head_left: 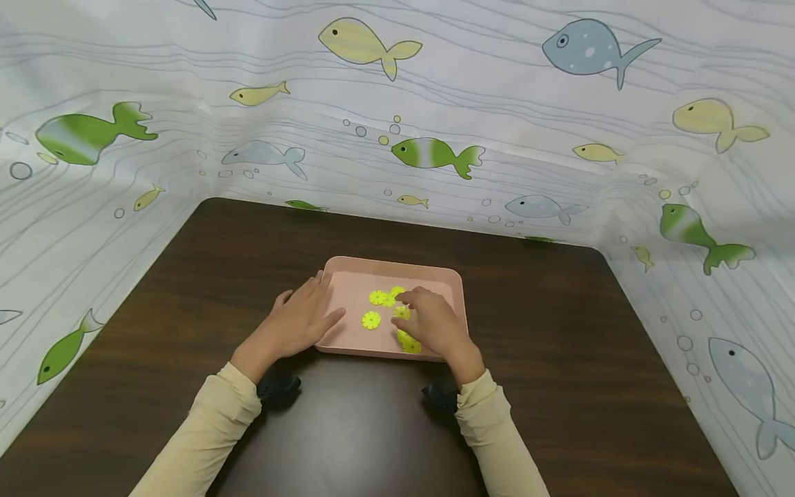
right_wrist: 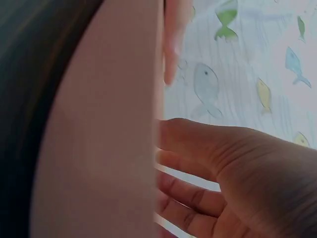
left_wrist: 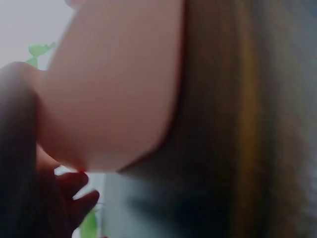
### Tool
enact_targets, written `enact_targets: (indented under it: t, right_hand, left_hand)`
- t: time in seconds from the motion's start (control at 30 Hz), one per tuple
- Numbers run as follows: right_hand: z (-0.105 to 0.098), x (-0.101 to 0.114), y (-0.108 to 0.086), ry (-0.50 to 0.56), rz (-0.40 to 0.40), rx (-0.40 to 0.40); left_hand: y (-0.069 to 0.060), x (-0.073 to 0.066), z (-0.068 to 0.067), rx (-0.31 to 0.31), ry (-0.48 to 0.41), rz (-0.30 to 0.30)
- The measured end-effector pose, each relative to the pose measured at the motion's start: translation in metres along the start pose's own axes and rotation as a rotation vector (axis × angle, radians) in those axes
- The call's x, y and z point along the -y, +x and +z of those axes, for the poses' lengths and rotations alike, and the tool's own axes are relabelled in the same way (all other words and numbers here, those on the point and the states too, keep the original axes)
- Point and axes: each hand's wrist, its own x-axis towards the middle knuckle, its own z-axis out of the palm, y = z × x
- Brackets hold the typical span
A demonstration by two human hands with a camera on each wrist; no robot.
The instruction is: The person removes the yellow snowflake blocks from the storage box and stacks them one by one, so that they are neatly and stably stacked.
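A shallow pink tray lies on the dark table, with several bright yellow flower-shaped pieces in it. My left hand rests on the tray's left edge, its fingers straight and the thumb reaching over the inside. Over the right part of the tray is my right hand, thumb and forefinger apart above the yellow pieces. Nothing shows gripped in it, and it hides part of the pieces. In the right wrist view, the tray's side wall covers the fingertips. The left wrist view is blurred, with the tray wall filling much of it.
The brown wooden table extends on both sides of the tray. White fabric printed with fish hangs behind the table and along its left and right sides. Dark wrist devices sit under both wrists.
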Motion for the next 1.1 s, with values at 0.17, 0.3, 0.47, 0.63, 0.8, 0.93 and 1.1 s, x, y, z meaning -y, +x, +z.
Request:
enact_targets:
  t: [0.17, 0.3, 0.47, 0.63, 0.8, 0.93, 1.1]
  right_hand:
    - [0.021, 0.011, 0.014, -0.018, -0.038, 0.063]
    - [0.033, 0.015, 0.02, -0.095, -0.054, 0.069]
    - [0.039, 0.016, 0.023, -0.137, -0.032, 0.055]
    - [0.042, 0.017, 0.024, -0.115, -0.037, 0.061]
    - [0.042, 0.017, 0.025, -0.175, -0.081, 0.02]
    - [0.043, 0.016, 0.024, -0.209, -0.11, -0.015]
    - [0.043, 0.014, 0.023, -0.207, -0.107, -0.02]
  left_hand:
    - [-0.003, 0.011, 0.01, -0.022, -0.105, 0.044]
    - [-0.002, 0.014, 0.016, -0.051, -0.176, 0.078]
    - [-0.001, 0.019, 0.021, -0.085, -0.242, 0.1]
    - [-0.001, 0.023, 0.026, -0.12, -0.269, 0.099]
    - [0.001, 0.024, 0.027, -0.144, -0.268, 0.105]
    - [0.001, 0.025, 0.028, -0.147, -0.261, 0.103]
    - [0.0, 0.025, 0.029, -0.142, -0.254, 0.096]
